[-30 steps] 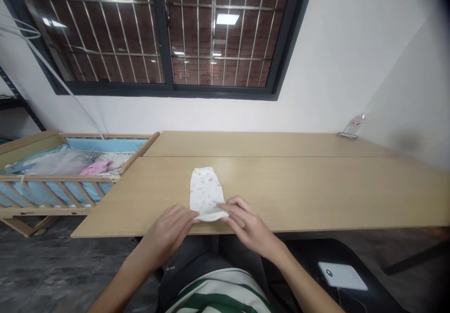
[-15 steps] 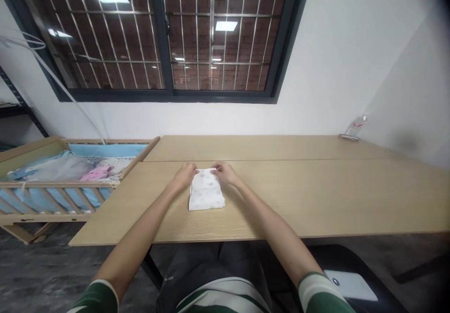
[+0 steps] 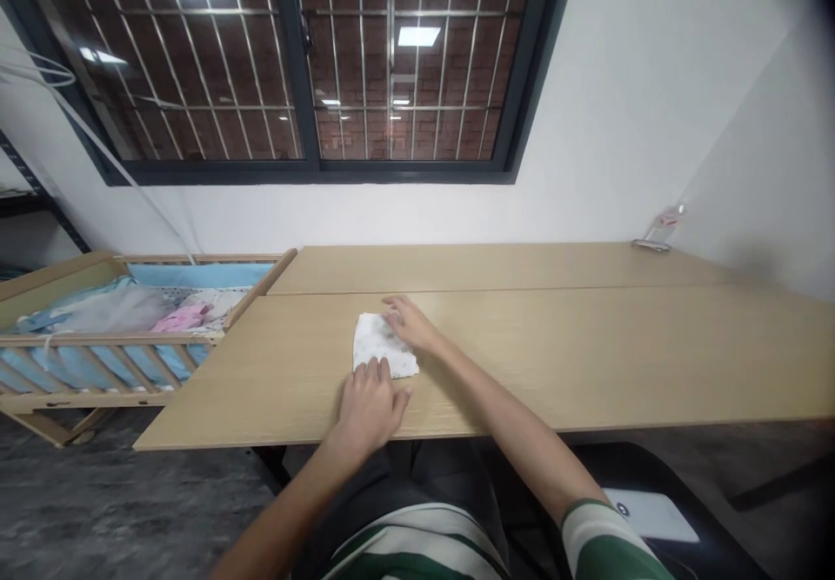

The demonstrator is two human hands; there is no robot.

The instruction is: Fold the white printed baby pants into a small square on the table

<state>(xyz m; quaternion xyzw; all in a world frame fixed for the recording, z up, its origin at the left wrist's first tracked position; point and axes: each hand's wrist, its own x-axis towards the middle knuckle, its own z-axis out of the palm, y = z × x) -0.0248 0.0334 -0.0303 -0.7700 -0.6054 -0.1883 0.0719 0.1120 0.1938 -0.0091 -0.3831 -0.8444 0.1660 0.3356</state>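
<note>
A white folded cloth (image 3: 369,338) with a small grey print lies flat on the pale wooden table (image 3: 554,345). My left hand (image 3: 371,406) rests at its near edge, fingertips on the fabric and thumb spread out to the right. Over the far right part of the cloth is my right hand (image 3: 410,323), with its fingers extended toward the upper left; whether they touch the fabric is hard to see. Neither hand appears to grip anything.
A wooden crib (image 3: 123,345) with blue lining and a pink cloth (image 3: 181,317) stands left of the table. A clear bottle (image 3: 665,225) is at the back right corner. Below the table's right side, a white device (image 3: 652,513) lies on a black chair (image 3: 617,467). A barred window is ahead.
My left hand has left the cloth's far left corner and come down to its near edge. The right hand has let go of the far right corner, and its fingers have straightened.
</note>
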